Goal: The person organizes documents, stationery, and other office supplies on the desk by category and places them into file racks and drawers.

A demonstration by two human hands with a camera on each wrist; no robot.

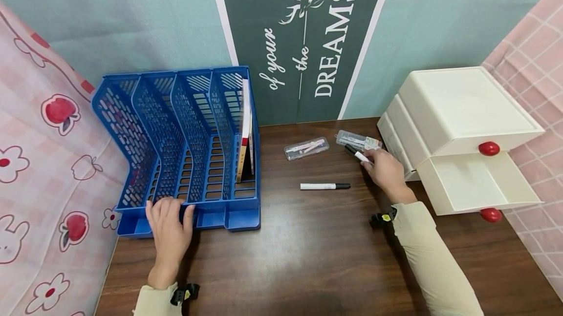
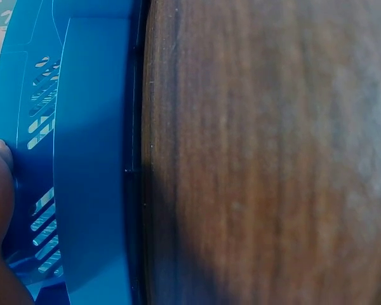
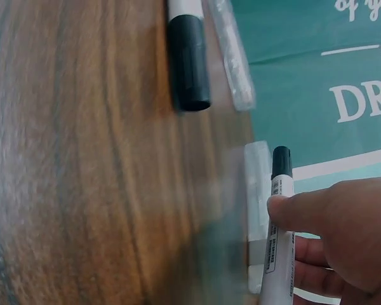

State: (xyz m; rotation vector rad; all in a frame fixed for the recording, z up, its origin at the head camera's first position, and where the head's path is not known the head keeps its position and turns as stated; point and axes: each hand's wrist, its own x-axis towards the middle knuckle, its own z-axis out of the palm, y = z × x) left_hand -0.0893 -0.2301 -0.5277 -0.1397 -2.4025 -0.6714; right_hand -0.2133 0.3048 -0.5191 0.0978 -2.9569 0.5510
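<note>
My right hand (image 1: pixel 387 172) pinches a white marker with a black cap (image 3: pixel 280 235) between thumb and fingers. A second white marker (image 1: pixel 318 186) with a black cap lies on the table to the left of that hand. Just behind the held marker is a clear plastic case (image 1: pixel 352 139) with stationery inside. Another clear case (image 1: pixel 306 149) lies to its left. My left hand (image 1: pixel 169 228) grips the front rim of a blue file rack (image 1: pixel 242 218), its thumb toward the right. In the left wrist view part of that hand shows against the blue plastic.
Books (image 1: pixel 244 135) stand in the rack's rightmost slot. At the right is a white drawer unit (image 1: pixel 475 101) with red knobs, its lower drawer (image 1: pixel 479 181) pulled out. Wall cloth hangs behind the brown table (image 1: pixel 308 257), and a patterned curtain (image 1: pixel 57 174) borders the left.
</note>
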